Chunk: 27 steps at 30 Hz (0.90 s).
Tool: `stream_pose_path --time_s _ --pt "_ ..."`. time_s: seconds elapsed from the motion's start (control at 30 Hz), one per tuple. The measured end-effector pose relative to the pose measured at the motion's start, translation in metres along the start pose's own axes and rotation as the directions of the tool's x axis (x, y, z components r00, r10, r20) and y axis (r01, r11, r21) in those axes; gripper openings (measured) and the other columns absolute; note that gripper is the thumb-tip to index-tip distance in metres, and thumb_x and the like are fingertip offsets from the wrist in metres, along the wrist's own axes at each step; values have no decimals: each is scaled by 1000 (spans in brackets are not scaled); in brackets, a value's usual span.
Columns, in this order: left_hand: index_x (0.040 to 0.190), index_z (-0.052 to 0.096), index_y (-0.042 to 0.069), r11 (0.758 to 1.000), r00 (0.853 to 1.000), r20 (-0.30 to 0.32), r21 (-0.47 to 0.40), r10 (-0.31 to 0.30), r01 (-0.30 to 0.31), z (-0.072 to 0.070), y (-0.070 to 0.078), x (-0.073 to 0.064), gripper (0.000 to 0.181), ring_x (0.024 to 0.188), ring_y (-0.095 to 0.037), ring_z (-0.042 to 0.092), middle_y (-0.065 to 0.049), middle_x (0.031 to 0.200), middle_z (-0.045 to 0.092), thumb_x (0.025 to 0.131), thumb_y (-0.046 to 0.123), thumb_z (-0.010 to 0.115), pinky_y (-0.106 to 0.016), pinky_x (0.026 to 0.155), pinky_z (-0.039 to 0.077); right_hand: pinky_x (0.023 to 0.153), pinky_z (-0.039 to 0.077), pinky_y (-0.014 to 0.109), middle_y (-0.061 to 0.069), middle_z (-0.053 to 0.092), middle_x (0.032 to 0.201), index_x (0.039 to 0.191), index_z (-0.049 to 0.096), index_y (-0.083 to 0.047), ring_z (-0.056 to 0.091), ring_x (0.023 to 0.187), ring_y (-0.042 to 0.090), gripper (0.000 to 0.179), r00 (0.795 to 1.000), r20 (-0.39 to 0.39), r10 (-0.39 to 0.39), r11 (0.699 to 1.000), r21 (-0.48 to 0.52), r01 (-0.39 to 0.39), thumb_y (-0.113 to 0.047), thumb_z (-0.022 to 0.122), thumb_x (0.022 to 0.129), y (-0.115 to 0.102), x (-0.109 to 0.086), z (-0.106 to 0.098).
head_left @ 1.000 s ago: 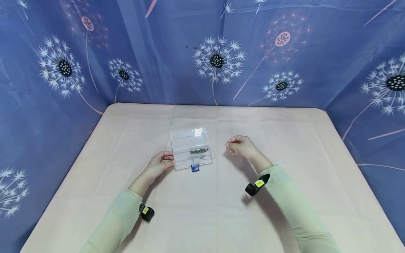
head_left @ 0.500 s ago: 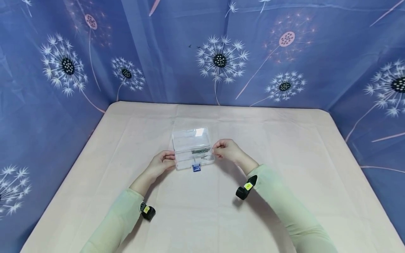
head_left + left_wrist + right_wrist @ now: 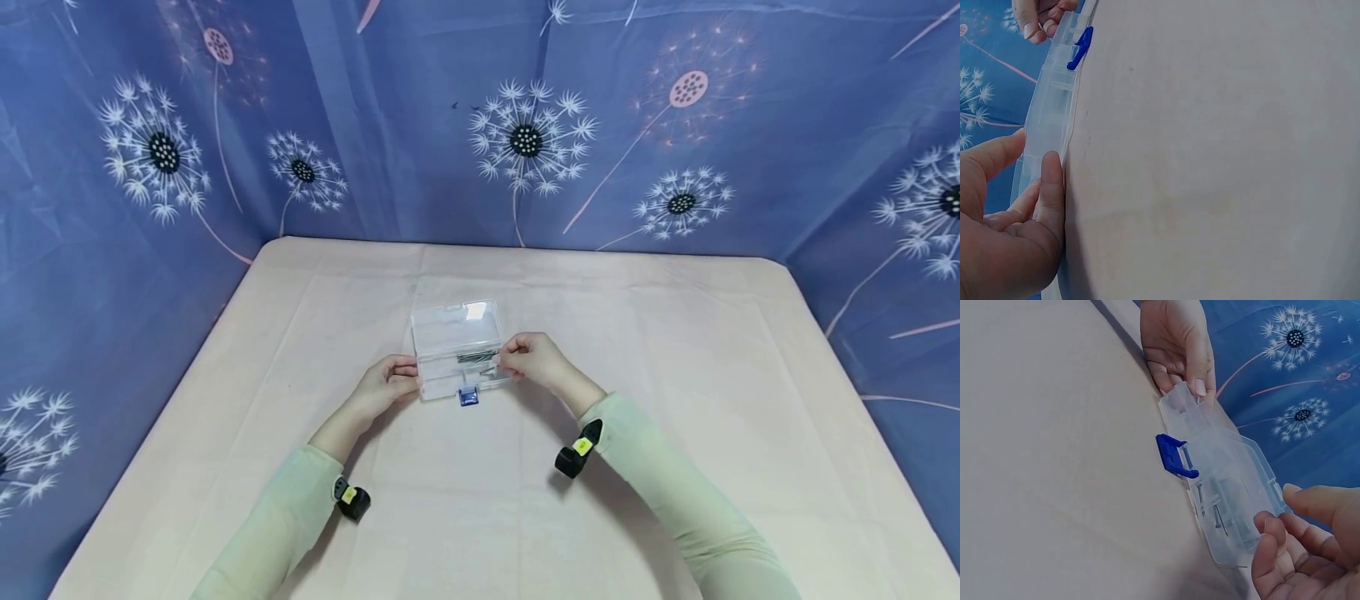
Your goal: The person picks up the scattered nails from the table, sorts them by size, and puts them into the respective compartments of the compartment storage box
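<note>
A clear plastic compartment box (image 3: 442,387) with a blue latch (image 3: 468,396) lies on the table, its lid (image 3: 453,327) raised at the back. A bunch of dark metal nails (image 3: 476,357) fills a rear compartment, and a few loose nails (image 3: 1219,519) lie in a front one. My left hand (image 3: 380,389) grips the box's left end between thumb and fingers. Over the right end is my right hand (image 3: 536,360), fingers loosely bent. In the right wrist view its thumb (image 3: 1304,495) stands apart from the fingertips, with nothing visible between them.
A pale pink cloth covers the table (image 3: 450,517). Behind it and at both sides hangs a blue curtain (image 3: 420,125) with a dandelion print. Black wrist cameras (image 3: 576,454) sit on both forearms.
My right hand has moved left, from beside the box to over its right end. The pinch of its fingers has loosened. My left hand stays on the box's left end.
</note>
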<state>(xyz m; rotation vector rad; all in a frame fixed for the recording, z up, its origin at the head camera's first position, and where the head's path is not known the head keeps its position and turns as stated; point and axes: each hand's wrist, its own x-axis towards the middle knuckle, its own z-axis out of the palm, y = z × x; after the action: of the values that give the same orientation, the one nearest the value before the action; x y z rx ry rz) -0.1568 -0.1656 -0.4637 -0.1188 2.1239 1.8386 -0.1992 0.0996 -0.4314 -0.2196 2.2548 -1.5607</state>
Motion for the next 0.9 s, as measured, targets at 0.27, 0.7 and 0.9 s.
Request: stream_pose_path --time_s 0.27,0.7,0.9 --pt "131 39 -13 1000 1000 11 -6 -3 3 0 0 4 47 84 -1 55 -15 111 51 90 1 56 -17 79 55 60 55 26 13 65 78 95 61 10 58 63 16 18 1000 -18 -25 1000 -19 25 -7 58 91 1 -6 -8" --pt "129 44 -11 985 996 -78 169 49 -35 -24 19 6 42 78 -9 59 -19 108 58 90 1 50 -19 70 56 71 53 35 10 67 87 91 66 -3 59 78 22 10 894 -171 -414 833 -466 297 -12 61 90 1 -22 -41" --pt "133 44 -4 893 946 -164 407 280 -194 -31 39 2 45 108 -34 55 -25 123 53 93 10 56 -44 95 51 86 50 46 15 63 104 104 64 -1 56 98 33 23 848 -95 -521 592 -757 278 -19 62 90 0 -25 -74"
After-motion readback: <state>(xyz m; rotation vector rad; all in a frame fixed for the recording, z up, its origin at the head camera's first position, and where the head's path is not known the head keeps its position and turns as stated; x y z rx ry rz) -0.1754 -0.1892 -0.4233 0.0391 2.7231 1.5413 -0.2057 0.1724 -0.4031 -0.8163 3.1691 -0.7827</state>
